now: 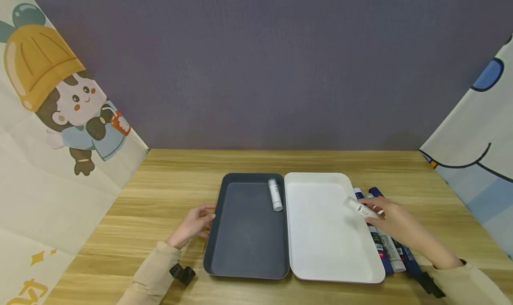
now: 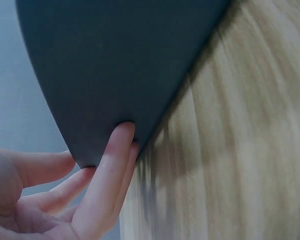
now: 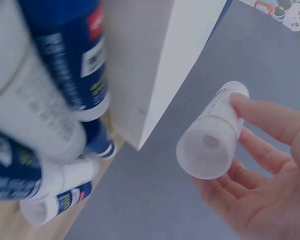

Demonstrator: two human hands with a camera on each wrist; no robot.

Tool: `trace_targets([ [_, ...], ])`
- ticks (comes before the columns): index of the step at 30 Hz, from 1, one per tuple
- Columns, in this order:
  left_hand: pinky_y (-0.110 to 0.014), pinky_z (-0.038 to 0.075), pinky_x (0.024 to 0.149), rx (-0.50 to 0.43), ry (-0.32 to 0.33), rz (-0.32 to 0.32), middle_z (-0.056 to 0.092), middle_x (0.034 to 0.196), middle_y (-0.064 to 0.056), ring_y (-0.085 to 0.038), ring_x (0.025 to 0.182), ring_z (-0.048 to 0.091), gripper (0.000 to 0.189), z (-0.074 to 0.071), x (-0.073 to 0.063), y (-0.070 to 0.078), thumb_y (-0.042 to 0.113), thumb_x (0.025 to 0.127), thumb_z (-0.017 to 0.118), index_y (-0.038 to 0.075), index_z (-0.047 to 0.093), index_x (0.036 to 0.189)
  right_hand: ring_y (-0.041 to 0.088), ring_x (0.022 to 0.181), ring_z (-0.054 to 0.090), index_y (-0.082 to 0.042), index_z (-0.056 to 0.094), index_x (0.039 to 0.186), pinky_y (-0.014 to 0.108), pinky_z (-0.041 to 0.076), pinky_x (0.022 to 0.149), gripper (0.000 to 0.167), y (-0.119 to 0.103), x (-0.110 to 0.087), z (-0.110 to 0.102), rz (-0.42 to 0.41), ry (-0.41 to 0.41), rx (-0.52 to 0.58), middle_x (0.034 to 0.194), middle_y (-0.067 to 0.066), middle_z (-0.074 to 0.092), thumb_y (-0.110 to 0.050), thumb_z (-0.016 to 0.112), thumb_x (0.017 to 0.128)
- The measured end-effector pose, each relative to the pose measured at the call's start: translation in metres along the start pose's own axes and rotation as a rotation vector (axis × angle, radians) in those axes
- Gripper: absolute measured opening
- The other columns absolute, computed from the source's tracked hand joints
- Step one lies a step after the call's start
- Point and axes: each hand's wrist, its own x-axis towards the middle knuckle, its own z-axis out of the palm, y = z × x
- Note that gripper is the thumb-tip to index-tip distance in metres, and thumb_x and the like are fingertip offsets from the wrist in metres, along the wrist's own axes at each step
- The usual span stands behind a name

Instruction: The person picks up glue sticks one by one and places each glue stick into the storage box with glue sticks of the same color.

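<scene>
My right hand (image 1: 388,213) pinches a white glue stick (image 3: 217,125) between thumb and fingers, over the right edge of the white tray (image 1: 320,233). The stick's rounded end points toward the camera in the right wrist view. On the left, my left hand (image 1: 196,222) touches the outer side of the dark grey tray (image 1: 248,247); its fingers (image 2: 110,170) lie fairly straight against that wall. Inside the grey tray, near its upper right corner, another white glue stick (image 1: 275,194) lies lengthwise.
Several blue and white glue sticks (image 1: 386,247) are piled on the wooden table (image 1: 168,176) right of the white tray, partly beneath my right hand and arm. Both trays stand side by side. A grey wall (image 1: 256,73) rises behind the table, with printed cloth (image 1: 24,176) at the sides.
</scene>
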Motion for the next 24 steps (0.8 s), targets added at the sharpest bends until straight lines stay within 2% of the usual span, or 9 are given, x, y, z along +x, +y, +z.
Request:
trace_targets([
  [2, -0.034, 0.051, 0.053, 0.002, -0.001, 0.0, 0.054, 0.097, -0.02, -0.019, 0.066, 0.056, 0.037, 0.0, 0.001, 0.0, 0.006, 0.092, 0.044, -0.005, 0.039, 0.127, 0.014, 0.072, 0.052, 0.003, 0.056, 0.112, 0.022, 0.045, 0.056, 0.038, -0.005, 0.005, 0.002, -0.024, -0.001, 0.012, 0.085, 0.004, 0.056, -0.004, 0.066, 0.076],
  [7, -0.033, 0.05, 0.052, 0.001, 0.01, -0.008, 0.054, 0.096, -0.019, -0.019, 0.066, 0.056, 0.036, 0.001, 0.001, 0.0, 0.006, 0.091, 0.044, -0.005, 0.04, 0.126, 0.011, 0.066, 0.046, 0.003, 0.055, 0.113, 0.021, 0.042, 0.05, 0.037, -0.016, 0.014, 0.005, -0.016, -0.043, 0.079, 0.083, 0.005, 0.053, -0.003, 0.065, 0.078],
  [16, -0.034, 0.05, 0.051, 0.013, 0.022, -0.006, 0.055, 0.092, -0.019, -0.018, 0.065, 0.056, 0.036, 0.002, 0.0, 0.002, 0.005, 0.091, 0.044, -0.007, 0.04, 0.125, 0.017, 0.077, 0.052, -0.001, 0.055, 0.115, 0.023, 0.045, 0.055, 0.036, -0.035, 0.032, 0.009, -0.033, -0.094, 0.084, 0.09, 0.006, 0.056, -0.006, 0.063, 0.08],
  [24, -0.034, 0.05, 0.051, 0.01, 0.021, -0.005, 0.055, 0.092, -0.018, -0.018, 0.066, 0.056, 0.036, 0.002, 0.0, 0.001, 0.005, 0.091, 0.045, -0.007, 0.04, 0.125, 0.015, 0.076, 0.053, -0.003, 0.055, 0.114, 0.023, 0.043, 0.056, 0.033, -0.049, 0.048, 0.013, -0.098, -0.095, 0.088, 0.09, 0.004, 0.057, -0.006, 0.061, 0.082],
])
